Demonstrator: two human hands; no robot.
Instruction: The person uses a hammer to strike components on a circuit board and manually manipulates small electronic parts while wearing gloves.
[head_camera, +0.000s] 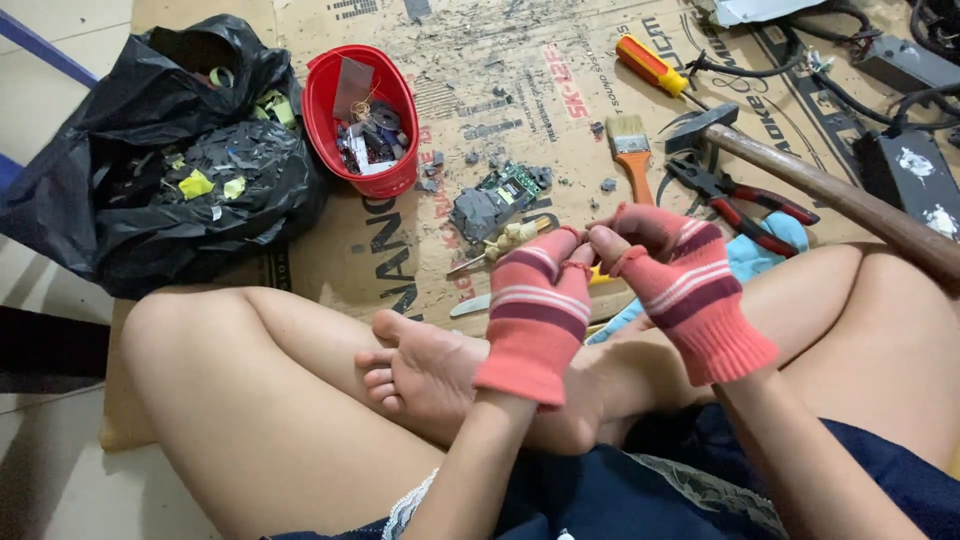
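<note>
My left hand and my right hand both wear pink striped fingerless gloves and meet over my crossed legs. The left hand's fingers are curled shut. My right hand's bare fingertips are pinched together and press against the left hand's knuckles. Whether anything small sits between them is hidden. Just beyond my hands on the cardboard mat lie a green circuit board with a grey block and a small pale-handled screwdriver.
On the left sits a black plastic bag of scraps, with a red bucket of small parts beside it. A paintbrush, an orange screwdriver, red-handled pliers, a hammer, a blue cloth and black adapters lie at the right.
</note>
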